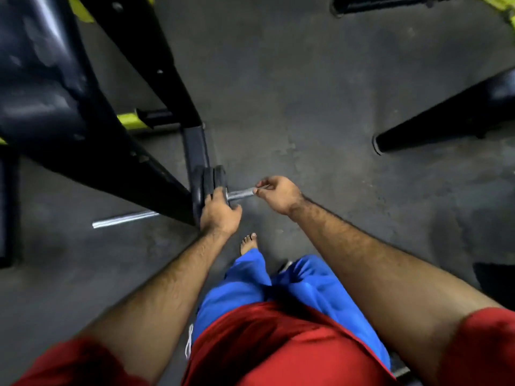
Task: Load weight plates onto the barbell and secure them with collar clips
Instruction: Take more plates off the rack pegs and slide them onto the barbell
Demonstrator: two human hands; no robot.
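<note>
Hands at the bar end
My left hand (220, 211) presses flat on the plates (207, 181); my right hand (278, 193) pinches the bar (239, 194) tip.

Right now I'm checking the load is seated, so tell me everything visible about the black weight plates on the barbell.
The black round weight plates sit stacked edge-on on the silver steel barbell sleeve, pressed close together beside the black rack upright. They look rubbery or matte. The left hand rests against the outermost plate. The right hand pinches at the sleeve's end; no collar is discernible.
</note>
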